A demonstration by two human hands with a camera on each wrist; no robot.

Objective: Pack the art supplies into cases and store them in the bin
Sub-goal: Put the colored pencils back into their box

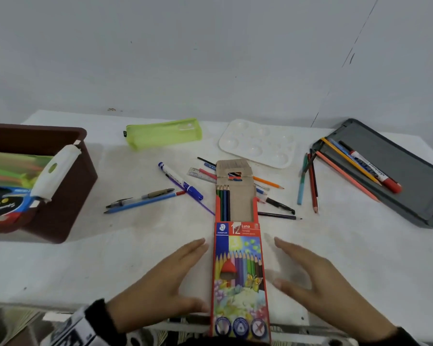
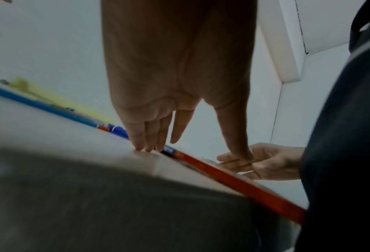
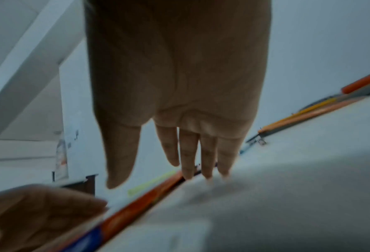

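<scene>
A red coloured-pencil box (image 1: pixel 238 270) lies lengthwise at the table's near edge. Its cardboard flap (image 1: pixel 233 171) is open and a few pencils (image 1: pixel 223 203) sit in its left side. My left hand (image 1: pixel 185 273) lies flat just left of the box with straight fingers, its thumb tip at the box's edge. My right hand (image 1: pixel 293 265) is spread flat to the right, a small gap away from the box. In the left wrist view my left hand's fingertips (image 2: pixel 143 148) touch the table beside the box's red edge (image 2: pixel 244 184). The right wrist view is blurred and shows my right hand (image 3: pixel 158 177) above the box (image 3: pixel 136 208).
A brown bin (image 1: pixel 68 196) at the left holds cases and a white pouch (image 1: pixel 55 171). At the back lie a green mesh pouch (image 1: pixel 163 132) and a white palette (image 1: pixel 258 143). Loose pens and pencils (image 1: pixel 180 183) are scattered mid-table. A grey case (image 1: pixel 398 196) with pencils and a red marker (image 1: pixel 375 168) sits right.
</scene>
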